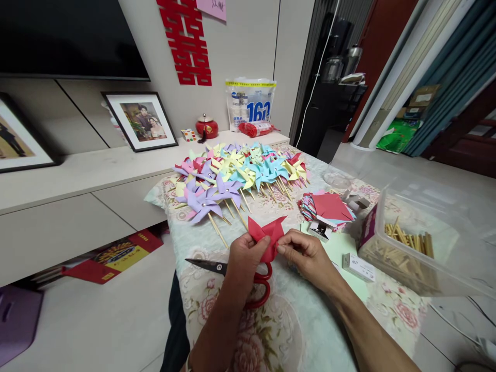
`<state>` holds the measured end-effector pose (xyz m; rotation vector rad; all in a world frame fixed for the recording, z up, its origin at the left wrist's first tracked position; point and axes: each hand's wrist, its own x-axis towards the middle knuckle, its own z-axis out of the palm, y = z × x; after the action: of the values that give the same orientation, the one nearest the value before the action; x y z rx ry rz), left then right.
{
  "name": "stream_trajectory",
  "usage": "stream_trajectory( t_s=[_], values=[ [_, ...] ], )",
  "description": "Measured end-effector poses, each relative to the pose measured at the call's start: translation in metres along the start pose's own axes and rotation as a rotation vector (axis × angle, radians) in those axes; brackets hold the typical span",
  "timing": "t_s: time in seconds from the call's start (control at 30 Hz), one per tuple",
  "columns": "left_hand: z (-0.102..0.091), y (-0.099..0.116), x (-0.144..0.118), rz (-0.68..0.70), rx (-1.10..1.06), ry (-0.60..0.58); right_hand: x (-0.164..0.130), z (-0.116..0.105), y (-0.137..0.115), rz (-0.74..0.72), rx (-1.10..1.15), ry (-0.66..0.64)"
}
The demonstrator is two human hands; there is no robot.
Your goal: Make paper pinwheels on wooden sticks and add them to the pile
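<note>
A red paper pinwheel, its corners partly folded in, is held up over the front of the table. My left hand is closed on its left side, the thumb pressed across the paper. With thumb and fingertips together, my right hand pinches its right edge; anything small inside that pinch is hidden. Scissors with red handles lie beneath my left hand, blades pointing left. Just beyond are many finished pinwheels on wooden sticks, in purple, yellow, blue and pink.
Right of my hands lie a stack of coloured paper squares, a small open box and a white box. A clear plastic bin of wooden sticks stands at the table's right edge. Behind, a cabinet carries framed photos.
</note>
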<state>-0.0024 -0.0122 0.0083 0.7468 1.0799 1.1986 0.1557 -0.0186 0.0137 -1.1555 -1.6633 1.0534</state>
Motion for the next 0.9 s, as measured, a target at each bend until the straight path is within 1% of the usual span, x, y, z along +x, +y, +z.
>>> stream_trajectory(
  t_s=[0.17,0.27,0.4,0.53,0.73,0.9],
  values=[
    [-0.0001,-0.0014,-0.0003,-0.003,0.019,-0.017,0.0,0.0025,0.0006,0.117,0.081,-0.014],
    [0.0005,-0.001,-0.0005,-0.013,0.032,-0.027,0.0006,0.0034,0.0024,0.15,0.095,-0.014],
    [0.0022,0.0005,-0.0008,-0.032,0.038,-0.034,0.0009,0.0047,0.006,0.153,0.067,0.025],
    [0.0038,0.0017,-0.0025,-0.046,0.041,-0.014,0.001,0.0067,0.0075,0.159,0.026,0.059],
    [0.0073,0.0026,-0.0052,-0.018,0.044,0.043,0.0017,0.0091,0.006,0.146,-0.047,0.105],
    [0.0079,0.0037,-0.0054,-0.015,0.042,0.039,0.0016,0.0096,0.0059,0.141,-0.081,0.123]
  ],
)
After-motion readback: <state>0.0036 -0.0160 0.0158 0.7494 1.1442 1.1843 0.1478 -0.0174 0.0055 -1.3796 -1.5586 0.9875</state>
